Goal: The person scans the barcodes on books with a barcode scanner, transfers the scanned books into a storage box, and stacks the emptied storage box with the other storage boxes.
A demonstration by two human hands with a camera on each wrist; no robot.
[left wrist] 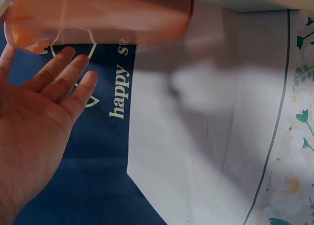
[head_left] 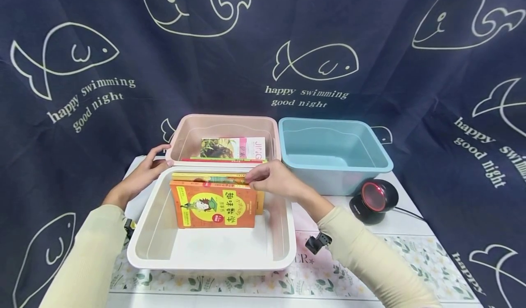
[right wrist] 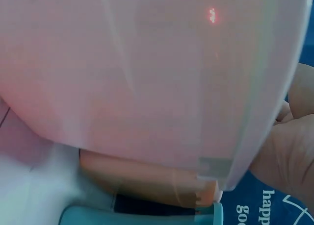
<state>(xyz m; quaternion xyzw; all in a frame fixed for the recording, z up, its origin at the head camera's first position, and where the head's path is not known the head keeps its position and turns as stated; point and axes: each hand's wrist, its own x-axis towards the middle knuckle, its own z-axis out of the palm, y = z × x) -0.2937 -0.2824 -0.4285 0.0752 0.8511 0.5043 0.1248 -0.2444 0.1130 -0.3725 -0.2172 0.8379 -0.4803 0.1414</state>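
Observation:
A white bin [head_left: 211, 264] stands in front, with several books upright against its far side. The foremost is an orange book [head_left: 218, 205] with Chinese lettering and a cartoon figure; thinner yellow-edged books [head_left: 186, 176] stand behind it. My right hand [head_left: 275, 179] pinches at the top right corner of the books; which one is partly hidden by the fingers. My left hand [head_left: 141, 175] reaches to the left end of a pink bin [head_left: 176, 139], by the white bin's far left corner. In the left wrist view the left hand [left wrist: 44, 105] has extended fingers beside the pink bin.
Inside the pink bin lie a magazine [head_left: 219, 148] and a red-edged book [head_left: 226, 160]. A blue bin [head_left: 337, 169] stands to its right. A black device with a red-lit window [head_left: 375, 196] sits near the table's right edge. A dark fish-print curtain [head_left: 263, 70] hangs behind.

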